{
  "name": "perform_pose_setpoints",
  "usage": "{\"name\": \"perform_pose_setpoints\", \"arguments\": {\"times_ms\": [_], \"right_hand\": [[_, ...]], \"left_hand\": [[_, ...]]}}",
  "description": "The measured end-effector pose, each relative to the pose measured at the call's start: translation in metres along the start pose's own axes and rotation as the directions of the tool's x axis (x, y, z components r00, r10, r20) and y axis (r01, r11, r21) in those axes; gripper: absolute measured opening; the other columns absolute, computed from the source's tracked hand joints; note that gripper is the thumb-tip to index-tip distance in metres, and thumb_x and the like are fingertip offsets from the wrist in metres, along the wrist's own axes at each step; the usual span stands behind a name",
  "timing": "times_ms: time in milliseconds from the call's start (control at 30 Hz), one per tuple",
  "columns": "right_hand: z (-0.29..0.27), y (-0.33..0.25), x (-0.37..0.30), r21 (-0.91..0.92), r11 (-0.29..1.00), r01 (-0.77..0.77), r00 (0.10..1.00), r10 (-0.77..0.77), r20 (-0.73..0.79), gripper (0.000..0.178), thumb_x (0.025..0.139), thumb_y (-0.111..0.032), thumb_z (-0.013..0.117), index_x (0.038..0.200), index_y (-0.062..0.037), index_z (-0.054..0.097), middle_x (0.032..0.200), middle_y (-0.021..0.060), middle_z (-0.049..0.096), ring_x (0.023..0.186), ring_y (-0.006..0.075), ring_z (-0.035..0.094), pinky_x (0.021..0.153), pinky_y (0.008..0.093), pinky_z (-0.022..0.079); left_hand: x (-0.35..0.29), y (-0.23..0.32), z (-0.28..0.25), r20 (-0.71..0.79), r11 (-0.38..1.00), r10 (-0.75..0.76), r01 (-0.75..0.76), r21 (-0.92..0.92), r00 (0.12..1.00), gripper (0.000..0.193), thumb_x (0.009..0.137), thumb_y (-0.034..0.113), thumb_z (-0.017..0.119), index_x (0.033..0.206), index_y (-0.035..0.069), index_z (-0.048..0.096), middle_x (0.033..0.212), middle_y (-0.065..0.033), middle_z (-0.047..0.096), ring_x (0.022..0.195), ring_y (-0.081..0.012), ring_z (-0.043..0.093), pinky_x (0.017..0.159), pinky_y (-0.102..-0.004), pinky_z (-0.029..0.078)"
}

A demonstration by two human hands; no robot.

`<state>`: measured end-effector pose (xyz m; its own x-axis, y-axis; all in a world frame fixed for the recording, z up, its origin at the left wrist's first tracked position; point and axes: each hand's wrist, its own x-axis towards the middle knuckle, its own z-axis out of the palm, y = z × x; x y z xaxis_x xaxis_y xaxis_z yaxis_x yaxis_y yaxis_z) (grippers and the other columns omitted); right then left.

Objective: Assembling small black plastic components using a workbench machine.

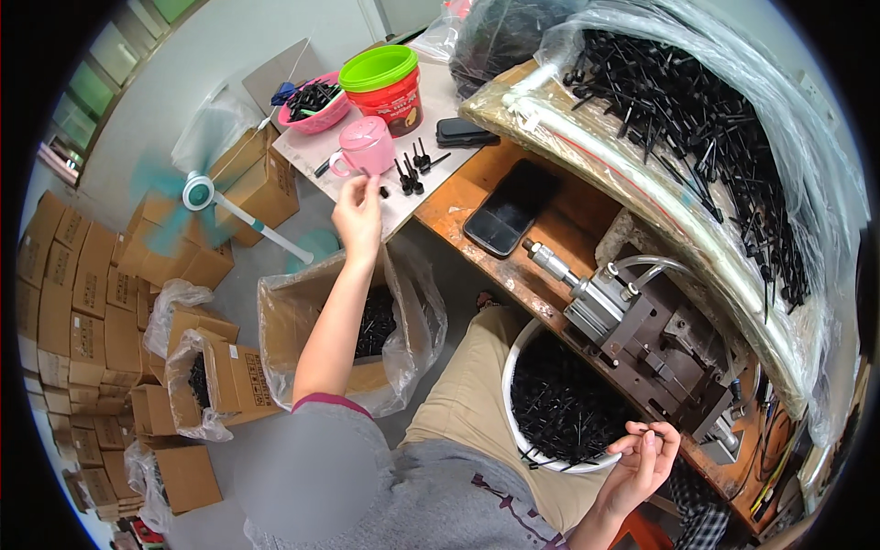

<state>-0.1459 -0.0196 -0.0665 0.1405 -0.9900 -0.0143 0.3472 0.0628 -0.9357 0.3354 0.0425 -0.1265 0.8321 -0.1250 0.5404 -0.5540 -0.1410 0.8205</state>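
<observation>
My left hand (357, 215) reaches out to the pale side table, its fingertips drawn together just below a pink lidded cup (366, 147). Whatever those fingers hold, if anything, is too small to make out. Beside them lies a small black piece (383, 192), and several black stemmed parts (410, 177) stand upright a little to the right. At the lower right, my right hand (647, 466) is by the rim of a white bucket (510, 385) full of thin black parts (568, 403). Its thumb and fingers pinch a small black part (652, 433).
A metal clamping fixture (660, 357) sits on the wooden bench, near a black phone (511, 207). Black parts fill a plastic-lined tray (642, 197) above it. A red bucket with green rim (385, 92), pink basket (323, 115), lined carton (293, 321), spinning fan (198, 192) and stacked boxes (87, 302) surround me.
</observation>
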Motion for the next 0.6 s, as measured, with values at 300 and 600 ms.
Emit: {"name": "perform_pose_setpoints", "arguments": {"times_ms": [300, 600], "right_hand": [[0.008, 0.006, 0.013, -0.045, 0.989, -0.140, 0.984, 0.144, 0.108, 0.016, 0.097, -0.008, 0.054, 0.108, 0.0042, 0.054, 0.093, 0.0221, 0.069, 0.061, 0.0201, 0.067, 0.057, 0.0275, 0.055], [-0.012, -0.001, 0.020, 0.159, 0.951, -0.266, 0.956, 0.239, 0.168, 0.022, 0.103, -0.018, 0.047, 0.101, 0.0020, 0.056, 0.086, 0.0191, 0.068, 0.056, 0.0175, 0.065, 0.052, 0.0276, 0.054]], "left_hand": [[-0.140, 0.216, 0.001, 0.796, 0.871, -0.030, 0.407, -0.276, 0.604, 0.031, 0.081, 0.001, 0.075, 0.110, 0.000, 0.064, 0.114, -0.0109, 0.061, 0.070, -0.0090, 0.065, 0.053, -0.0186, 0.049], [-0.209, 0.239, 0.024, 0.838, 0.803, 0.509, 0.242, -0.545, 0.197, 0.037, 0.071, 0.000, 0.082, 0.107, -0.001, 0.071, 0.114, -0.0141, 0.058, 0.094, -0.0188, 0.067, 0.071, -0.0276, 0.062]]}}
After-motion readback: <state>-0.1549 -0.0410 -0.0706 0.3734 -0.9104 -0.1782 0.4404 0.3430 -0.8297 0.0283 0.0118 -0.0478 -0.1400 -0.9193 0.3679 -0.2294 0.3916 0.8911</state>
